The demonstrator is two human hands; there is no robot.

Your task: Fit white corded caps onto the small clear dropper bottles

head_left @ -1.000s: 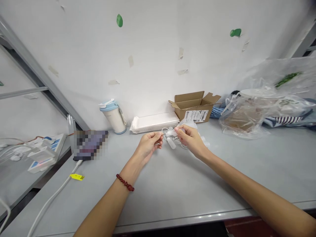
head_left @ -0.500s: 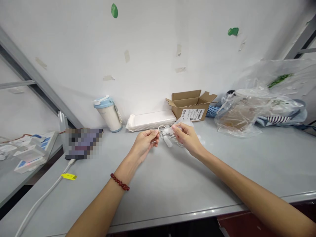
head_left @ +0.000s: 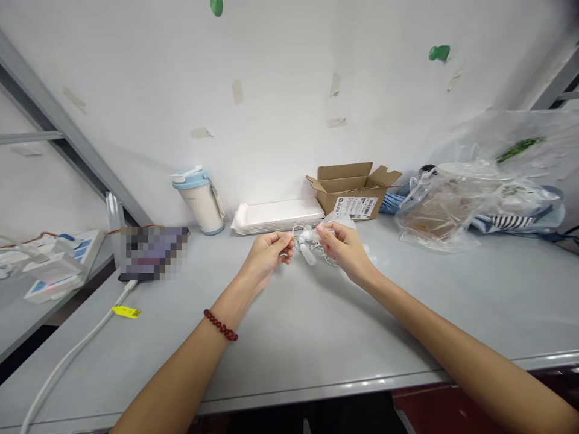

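Between my hands, just above the grey table (head_left: pixel 344 337), is a tangle of thin white cord (head_left: pixel 296 229) with small translucent white cylinders. My left hand (head_left: pixel 270 253) pinches the cord between thumb and forefinger. One whitish cylinder (head_left: pixel 308 254) hangs down in the middle of the tangle. My right hand (head_left: pixel 342 250) is closed at the fingertips on another white cylinder (head_left: pixel 309 235), which points toward my left hand. A clear plastic piece (head_left: pixel 342 219) shows behind the right fingers; its shape is partly hidden.
Along the wall stand a blue-lidded tumbler (head_left: pixel 199 202), a stack of white packets (head_left: pixel 280 215) and an opened cardboard box (head_left: pixel 355 191). Plastic bags (head_left: pixel 438 208) lie at the right. A blurred phone (head_left: pixel 154 253) with a white cable (head_left: pixel 75 352) and a power strip (head_left: pixel 67 271) are left.
Both hands keep nearly the same hold on the cord and the cylinder. The whole view has shifted slightly, with the wall marks higher in the picture.
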